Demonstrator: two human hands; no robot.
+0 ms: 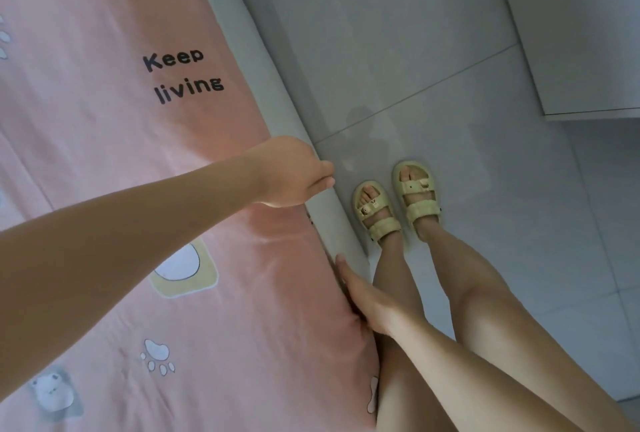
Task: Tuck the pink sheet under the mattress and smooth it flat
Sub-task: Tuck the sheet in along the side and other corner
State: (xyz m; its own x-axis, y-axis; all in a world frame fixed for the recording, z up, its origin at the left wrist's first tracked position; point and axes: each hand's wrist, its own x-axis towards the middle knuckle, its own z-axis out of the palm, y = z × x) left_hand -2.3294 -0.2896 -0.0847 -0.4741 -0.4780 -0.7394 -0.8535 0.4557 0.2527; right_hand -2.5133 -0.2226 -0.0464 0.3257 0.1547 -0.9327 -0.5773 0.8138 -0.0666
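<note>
Sheet (138, 161) covers the mattress, its edge running along the side from near me out ahead. My L hand (294, 172) is curled over that edge further out; R hand (363, 300), nearer me, has fingers pushed down the side, grip hidden, can't tell.

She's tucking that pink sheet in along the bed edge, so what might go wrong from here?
1. The left hand grips the pink sheet at the bed edge; a hard pull might drag the print crooked.
2. Creases near the right hand may get trapped once tucked.
3. Her sandals stand close against the bed, so leaning further might cost her balance.
</note>
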